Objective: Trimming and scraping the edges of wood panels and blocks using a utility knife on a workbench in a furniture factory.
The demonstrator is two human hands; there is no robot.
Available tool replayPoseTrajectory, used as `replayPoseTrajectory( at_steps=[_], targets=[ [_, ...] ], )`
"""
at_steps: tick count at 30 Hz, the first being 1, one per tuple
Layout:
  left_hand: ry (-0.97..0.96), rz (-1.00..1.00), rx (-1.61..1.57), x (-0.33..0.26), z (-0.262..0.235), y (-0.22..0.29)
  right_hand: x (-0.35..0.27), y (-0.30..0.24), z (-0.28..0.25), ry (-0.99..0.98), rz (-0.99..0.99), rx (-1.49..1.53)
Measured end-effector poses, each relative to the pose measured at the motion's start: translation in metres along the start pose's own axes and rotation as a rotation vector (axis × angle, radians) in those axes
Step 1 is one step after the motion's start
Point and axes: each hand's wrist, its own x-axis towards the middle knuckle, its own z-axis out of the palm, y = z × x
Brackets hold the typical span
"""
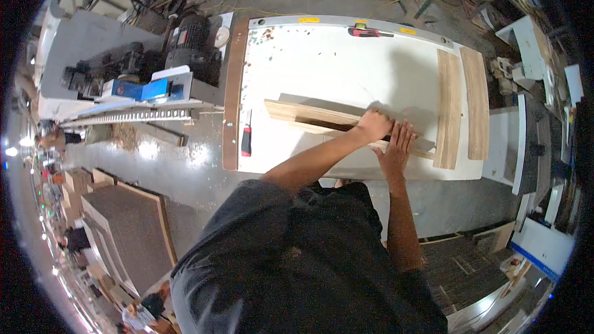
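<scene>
Two light wood-grain strips [309, 111] lie at a slant across the white worktop [346, 68], with a dark gap between them. My left hand [374, 125] is closed in a fist at their right part; whatever it grips is hidden. Close beside it, my right hand [395, 148] rests with fingers stretched out over the near strip. To the right are two more wood-grain boards [447, 111], [475, 105], side by side. A red-handled tool [247, 141] lies near the left edge, and a red and black utility knife [369, 33] near the far edge.
A long metal spirit level [334, 23] runs along the worktop's far edge, with small chips scattered at its left end. Left stands a machine with a dark motor [189, 37]. Stacked dark panels [127, 229] are at lower left, more panels [461, 272] at lower right.
</scene>
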Motion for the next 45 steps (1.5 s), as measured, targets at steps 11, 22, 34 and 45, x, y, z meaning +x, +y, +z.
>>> replayPoseTrajectory(
  at_steps=[11,22,34,45],
  targets=[
    [0.257,-0.596,0.018,-0.214,-0.015,-0.086,-0.016,0.065,0.058,0.037,-0.108,0.124],
    [0.785,-0.932,-0.706,-0.271,0.031,-0.119,0.011,0.078,0.043,-0.226,-0.157,-0.03],
    [0.787,-0.735,-1.034,-0.235,0.048,-0.09,-0.006,0.145,-0.026,-0.16,-0.148,-0.085],
    [0.936,-0.728,-0.915,-0.236,0.047,-0.067,-0.042,0.253,0.016,0.129,-0.113,0.244]
  ],
)
